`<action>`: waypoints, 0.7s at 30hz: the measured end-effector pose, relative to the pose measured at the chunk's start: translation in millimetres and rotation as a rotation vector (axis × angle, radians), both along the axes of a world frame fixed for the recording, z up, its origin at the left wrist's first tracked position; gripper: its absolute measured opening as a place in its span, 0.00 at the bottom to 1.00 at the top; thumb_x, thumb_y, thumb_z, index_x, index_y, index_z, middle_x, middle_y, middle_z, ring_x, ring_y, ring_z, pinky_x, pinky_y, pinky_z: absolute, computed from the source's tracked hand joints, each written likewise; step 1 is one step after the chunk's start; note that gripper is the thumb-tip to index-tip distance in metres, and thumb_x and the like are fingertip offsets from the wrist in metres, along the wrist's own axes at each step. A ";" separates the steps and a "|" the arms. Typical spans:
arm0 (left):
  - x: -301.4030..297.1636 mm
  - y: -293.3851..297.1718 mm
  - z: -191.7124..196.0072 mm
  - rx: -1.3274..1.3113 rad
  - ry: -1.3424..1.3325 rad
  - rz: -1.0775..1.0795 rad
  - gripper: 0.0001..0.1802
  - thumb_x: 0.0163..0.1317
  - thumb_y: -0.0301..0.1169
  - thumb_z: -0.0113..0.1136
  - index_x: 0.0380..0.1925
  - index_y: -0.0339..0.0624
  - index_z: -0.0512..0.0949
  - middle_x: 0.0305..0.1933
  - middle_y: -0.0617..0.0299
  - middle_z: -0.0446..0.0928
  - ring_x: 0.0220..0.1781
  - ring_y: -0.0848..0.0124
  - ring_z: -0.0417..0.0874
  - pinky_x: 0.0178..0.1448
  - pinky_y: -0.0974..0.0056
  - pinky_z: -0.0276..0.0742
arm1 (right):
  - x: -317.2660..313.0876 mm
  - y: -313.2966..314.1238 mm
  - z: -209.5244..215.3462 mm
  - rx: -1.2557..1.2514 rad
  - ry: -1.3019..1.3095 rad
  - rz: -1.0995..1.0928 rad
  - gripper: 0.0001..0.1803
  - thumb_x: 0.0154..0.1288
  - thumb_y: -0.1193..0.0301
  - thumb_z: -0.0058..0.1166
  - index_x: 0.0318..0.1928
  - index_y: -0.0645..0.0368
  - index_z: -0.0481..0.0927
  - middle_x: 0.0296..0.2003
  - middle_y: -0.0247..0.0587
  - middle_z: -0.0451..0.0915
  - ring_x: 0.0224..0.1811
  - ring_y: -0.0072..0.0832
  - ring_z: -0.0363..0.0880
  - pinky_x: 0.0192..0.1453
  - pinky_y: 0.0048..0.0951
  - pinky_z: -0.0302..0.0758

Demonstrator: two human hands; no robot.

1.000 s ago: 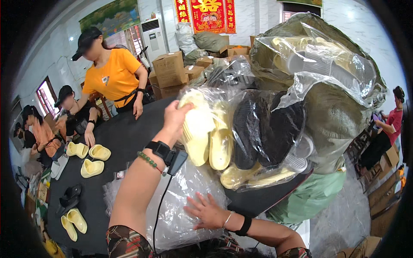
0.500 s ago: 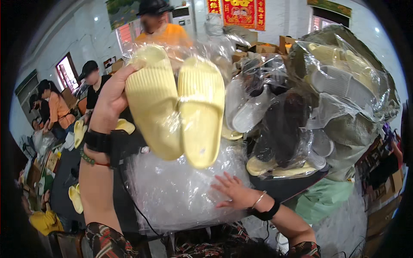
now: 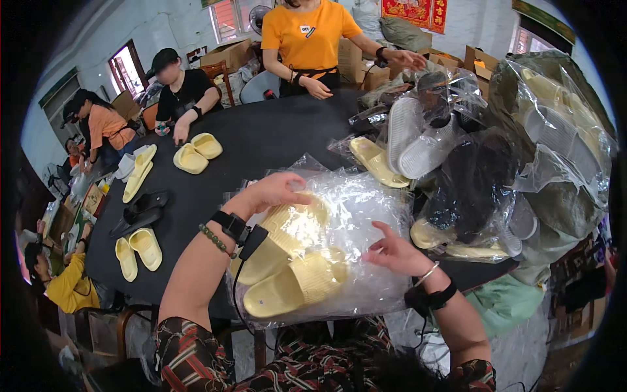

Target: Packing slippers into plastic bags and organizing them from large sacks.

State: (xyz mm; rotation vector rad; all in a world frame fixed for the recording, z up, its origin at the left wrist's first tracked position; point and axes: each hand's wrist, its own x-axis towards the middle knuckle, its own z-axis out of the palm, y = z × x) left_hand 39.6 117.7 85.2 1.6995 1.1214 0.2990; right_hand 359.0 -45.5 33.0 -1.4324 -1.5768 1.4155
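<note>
A pair of pale yellow slide slippers (image 3: pixel 307 277) lies on a stack of clear plastic bags (image 3: pixel 372 196) at the near edge of the table. Clear film shines over the pair, though its edges blend into the stack. Above the toe end of the farther slipper is my left hand (image 3: pixel 277 191), its fingers curved and apart with nothing plainly gripped. My right hand (image 3: pixel 397 253) hovers over or rests on the bags just right of the slippers, fingers spread; contact cannot be made out.
Bagged grey slippers (image 3: pixel 424 147), black slippers (image 3: pixel 480 186) and a large green sack (image 3: pixel 588 176) crowd the right. Loose yellow slippers (image 3: pixel 138 253) and black slippers (image 3: pixel 138 212) stand on the left of the black table (image 3: pixel 261 130). A person in orange (image 3: pixel 312 39) stands across; others sit left.
The bagged yellow slippers came down from my raised left hand onto the bag stack. That hand has loosened. My right hand has lifted slightly and shifted right. The view has tilted down.
</note>
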 end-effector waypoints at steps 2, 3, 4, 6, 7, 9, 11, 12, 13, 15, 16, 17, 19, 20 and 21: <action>5.9 -6.4 -2.4 0.302 0.063 0.030 0.37 0.55 0.44 0.76 0.60 0.35 0.74 0.51 0.52 0.82 0.53 0.62 0.83 0.57 0.58 0.79 | -7.8 -6.9 -3.3 0.070 -0.200 0.099 0.47 0.70 0.55 0.62 0.75 0.63 0.49 0.40 0.50 0.84 0.37 0.32 0.83 0.43 0.32 0.79; 5.8 -10.1 -1.4 0.577 0.164 0.107 0.40 0.54 0.45 0.77 0.62 0.37 0.72 0.55 0.49 0.80 0.59 0.59 0.80 0.61 0.56 0.76 | -5.0 -5.7 -14.1 0.105 -0.147 0.097 0.46 0.69 0.54 0.62 0.74 0.64 0.51 0.34 0.48 0.84 0.33 0.33 0.83 0.40 0.32 0.79; 6.8 -15.5 4.7 0.855 0.265 0.186 0.42 0.53 0.45 0.77 0.65 0.40 0.71 0.59 0.46 0.78 0.64 0.55 0.76 0.64 0.55 0.73 | -5.0 -6.6 -15.3 0.099 -0.148 0.092 0.46 0.69 0.54 0.62 0.74 0.64 0.51 0.34 0.48 0.84 0.33 0.33 0.83 0.40 0.32 0.79; 7.2 -19.4 2.8 0.911 0.264 0.181 0.43 0.51 0.48 0.76 0.64 0.39 0.72 0.61 0.45 0.76 0.65 0.51 0.75 0.64 0.54 0.74 | -6.5 -8.0 -16.6 0.175 -0.221 0.085 0.45 0.69 0.53 0.62 0.73 0.64 0.53 0.32 0.46 0.84 0.32 0.34 0.83 0.39 0.32 0.78; 7.1 -21.8 -0.9 0.954 0.300 0.150 0.42 0.53 0.49 0.75 0.63 0.39 0.73 0.61 0.45 0.77 0.64 0.52 0.76 0.64 0.54 0.74 | -9.7 -7.7 -17.1 0.174 -0.222 0.090 0.45 0.69 0.53 0.62 0.73 0.64 0.53 0.32 0.46 0.84 0.32 0.34 0.83 0.39 0.32 0.78; 14.0 -19.0 -7.9 0.995 0.333 0.121 0.41 0.54 0.51 0.74 0.62 0.38 0.74 0.60 0.46 0.77 0.63 0.53 0.77 0.63 0.55 0.74 | -15.8 -12.4 -18.4 0.180 -0.239 0.024 0.44 0.70 0.52 0.61 0.73 0.62 0.54 0.36 0.48 0.84 0.34 0.34 0.83 0.41 0.32 0.78; 23.8 -12.8 -16.9 0.573 0.231 0.088 0.35 0.59 0.51 0.70 0.58 0.36 0.77 0.56 0.47 0.81 0.56 0.55 0.82 0.58 0.56 0.77 | -17.3 -19.1 -12.7 0.181 -0.210 0.037 0.44 0.70 0.52 0.60 0.74 0.61 0.53 0.38 0.49 0.83 0.35 0.34 0.82 0.42 0.32 0.78; 26.6 -6.1 -23.5 0.575 0.230 0.095 0.35 0.59 0.51 0.70 0.58 0.36 0.77 0.56 0.47 0.81 0.56 0.55 0.82 0.58 0.56 0.77 | -17.8 -22.4 -9.0 0.173 -0.179 0.037 0.44 0.71 0.52 0.60 0.74 0.60 0.52 0.41 0.50 0.83 0.36 0.35 0.82 0.43 0.32 0.78; 31.3 -0.2 -27.1 0.506 0.221 0.086 0.32 0.61 0.50 0.69 0.55 0.35 0.79 0.51 0.49 0.83 0.51 0.59 0.84 0.55 0.59 0.78 | -18.4 -26.6 -3.7 0.175 -0.180 0.037 0.44 0.71 0.52 0.60 0.74 0.60 0.52 0.41 0.50 0.83 0.36 0.35 0.82 0.43 0.32 0.78; 32.8 7.4 -34.8 0.439 0.210 0.074 0.29 0.63 0.49 0.68 0.51 0.33 0.81 0.45 0.51 0.85 0.46 0.63 0.85 0.52 0.61 0.80 | -18.3 -34.0 6.0 0.203 -0.157 0.030 0.46 0.69 0.55 0.62 0.76 0.58 0.50 0.43 0.51 0.81 0.38 0.35 0.82 0.44 0.32 0.78; 37.5 9.4 -37.2 0.386 0.148 0.070 0.26 0.63 0.47 0.68 0.46 0.33 0.83 0.39 0.53 0.85 0.41 0.66 0.85 0.47 0.62 0.79 | -13.5 -37.4 6.3 0.199 -0.160 0.017 0.46 0.69 0.55 0.62 0.76 0.58 0.50 0.43 0.51 0.81 0.38 0.35 0.82 0.44 0.32 0.78; 41.8 11.1 -38.9 0.332 0.086 0.066 0.23 0.63 0.46 0.67 0.41 0.33 0.85 0.33 0.55 0.85 0.35 0.70 0.84 0.43 0.64 0.79 | -7.4 -40.6 6.1 0.256 -0.165 0.053 0.46 0.68 0.58 0.64 0.75 0.57 0.50 0.41 0.50 0.81 0.37 0.34 0.82 0.44 0.33 0.78; 42.2 18.4 -41.5 0.384 0.064 0.042 0.21 0.63 0.45 0.68 0.37 0.34 0.86 0.29 0.56 0.84 0.32 0.72 0.82 0.40 0.64 0.78 | -0.8 -45.6 5.9 0.308 -0.171 0.083 0.46 0.67 0.62 0.65 0.75 0.57 0.50 0.39 0.50 0.82 0.37 0.33 0.83 0.43 0.33 0.78; 42.7 22.3 -43.1 0.439 0.044 0.030 0.19 0.63 0.44 0.68 0.34 0.35 0.86 0.25 0.58 0.83 0.29 0.74 0.81 0.36 0.64 0.77 | 0.9 -47.5 6.0 0.250 -0.245 0.093 0.45 0.66 0.66 0.65 0.75 0.58 0.51 0.35 0.48 0.82 0.35 0.31 0.83 0.41 0.32 0.78; 44.3 25.4 -45.7 0.435 0.044 0.026 0.19 0.63 0.44 0.68 0.34 0.35 0.86 0.25 0.58 0.83 0.29 0.74 0.81 0.36 0.64 0.77 | 2.1 -49.3 5.5 0.192 -0.318 0.106 0.43 0.66 0.70 0.65 0.74 0.58 0.52 0.32 0.47 0.82 0.32 0.29 0.83 0.38 0.31 0.78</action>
